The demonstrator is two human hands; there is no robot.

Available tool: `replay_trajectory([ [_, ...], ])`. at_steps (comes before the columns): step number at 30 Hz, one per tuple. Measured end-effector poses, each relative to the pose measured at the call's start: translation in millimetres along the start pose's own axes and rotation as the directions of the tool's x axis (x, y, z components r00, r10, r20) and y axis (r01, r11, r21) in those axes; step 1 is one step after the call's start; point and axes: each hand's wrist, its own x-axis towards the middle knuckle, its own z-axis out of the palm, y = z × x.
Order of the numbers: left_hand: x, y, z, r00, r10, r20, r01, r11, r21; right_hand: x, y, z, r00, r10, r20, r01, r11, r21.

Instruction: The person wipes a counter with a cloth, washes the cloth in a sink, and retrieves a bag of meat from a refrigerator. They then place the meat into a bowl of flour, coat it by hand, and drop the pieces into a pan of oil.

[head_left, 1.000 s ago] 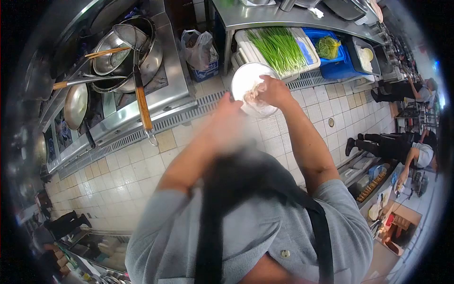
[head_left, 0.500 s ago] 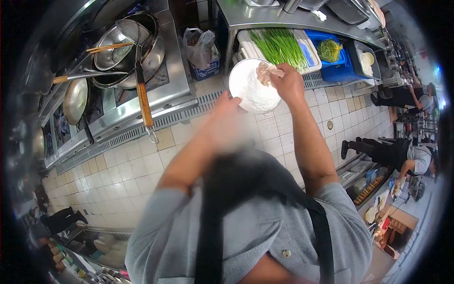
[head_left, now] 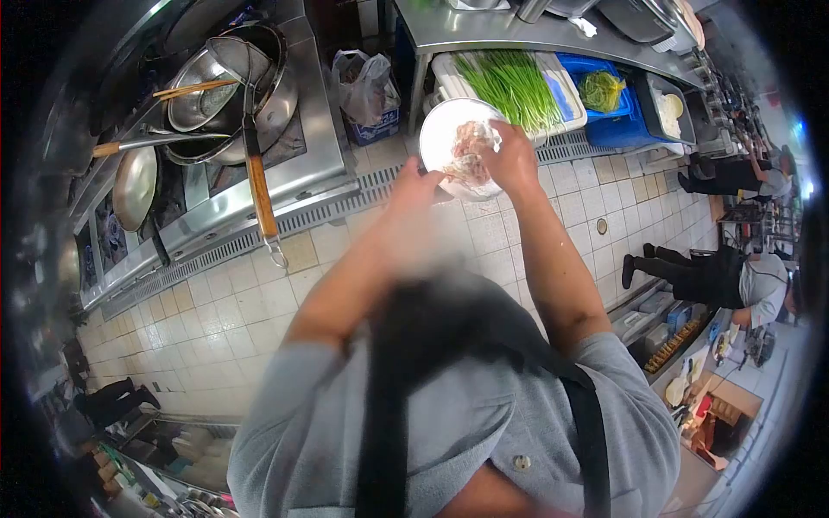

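Note:
A white bowl (head_left: pixel 436 138) of white powder that looks like flour is held up in front of me. My left hand (head_left: pixel 414 186) grips its near-left rim, thumb over the edge. Inside the bowl lies a pinkish piece of raw meat (head_left: pixel 471 148), partly coated white and spread across the powder. My right hand (head_left: pixel 515 162) is at the bowl's right side, fingers closed on the meat's right edge; its fingertips are partly hidden.
On the left, a stove (head_left: pixel 298 186) carries a wok, a strainer (head_left: pixel 237 59) and long-handled pans. Green stalks (head_left: pixel 509 86) lie on a white container lid ahead, beside a blue bin (head_left: pixel 617 129). A plastic bag (head_left: pixel 361 86) stands by the stove. Co-workers (head_left: pixel 751 281) stand at right.
My right hand has moved down and left with the meat. The piece was bunched up above the powder and now lies spread out in the bowl. My left hand still holds the rim.

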Motion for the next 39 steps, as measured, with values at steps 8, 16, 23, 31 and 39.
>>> replay_trajectory([
  [8,-9.9,15.4,1.6,0.999,-0.019,-0.037,0.018,1.0,-0.017,19.9,-14.4,-1.9,0.975,0.192,0.115,-0.192,0.981,-0.015],
  [16,-4.4,10.9,-1.7,0.995,-0.019,-0.1,0.016,0.999,-0.033,12.5,-20.8,8.3,0.994,0.062,0.089,-0.036,0.963,-0.269],
  [23,-21.1,28.1,1.8,1.0,-0.028,-0.001,0.028,0.998,-0.057,22.3,-10.6,9.1,0.986,-0.122,0.113,0.16,0.884,-0.44],
  [31,-38.7,51.0,7.1,0.997,-0.064,0.044,0.069,0.99,-0.125,21.8,-34.3,-8.3,0.996,-0.038,0.079,0.046,0.994,-0.096],
  [39,-22.5,29.0,5.1,0.999,-0.04,0.024,0.043,0.994,-0.1,2.5,-26.0,33.9,0.972,-0.233,0.034,0.227,0.889,-0.397],
])
